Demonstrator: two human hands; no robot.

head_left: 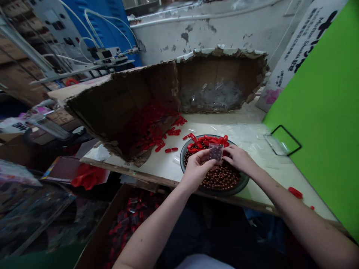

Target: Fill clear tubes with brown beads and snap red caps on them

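My left hand [198, 168] pinches a small clear plastic box [216, 152], holding it up over a round bowl. Round marks show on the box's face. Close to its right side is my right hand [237, 158], with fingers curled inward; whatever they hold, if anything, is too small to make out. Below both hands, the dark grey bowl [244, 184] is filled with shiny brown beads [221, 178]. Red oval plastic pieces [206, 142] lie heaped on the beads at the bowl's far side.
A cut-open cardboard box [146, 84] spills red pieces [151, 121] onto the white table [168, 166]. Behind it, another carton [221, 67] holds clear plastic parts [213, 95]. A green panel [316, 112] borders the right. Below, a carton [97, 224] contains red-and-clear items.
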